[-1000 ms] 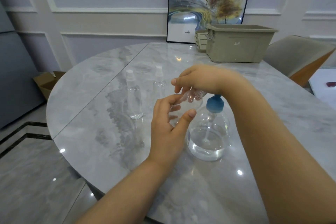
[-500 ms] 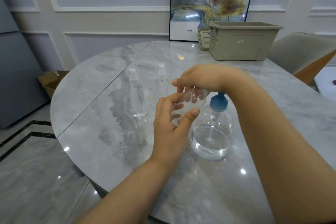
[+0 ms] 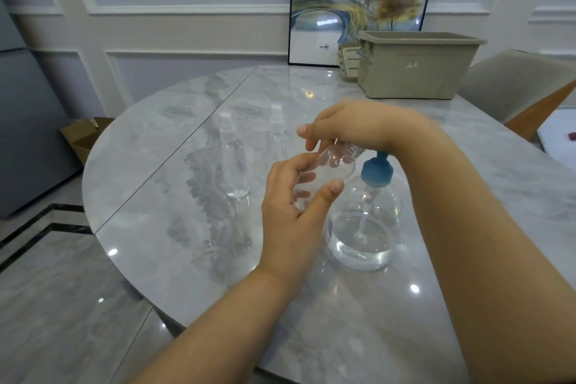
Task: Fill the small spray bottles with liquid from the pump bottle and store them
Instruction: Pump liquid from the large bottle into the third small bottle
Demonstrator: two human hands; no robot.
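Twisting continues: left hand still grips small clear plastic spray bottle, right hand pinching its cap; little changed, filling not begun.

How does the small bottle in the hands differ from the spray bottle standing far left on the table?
The held bottle is tilted, gripped by the left hand, with the right hand at its neck; the left bottle stands upright, untouched. The left bottle has its white spray top on; the held bottle's top is hidden by fingers. Both are small and clear.

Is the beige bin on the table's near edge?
No. The beige bin sits at the table's far edge, beyond both hands.
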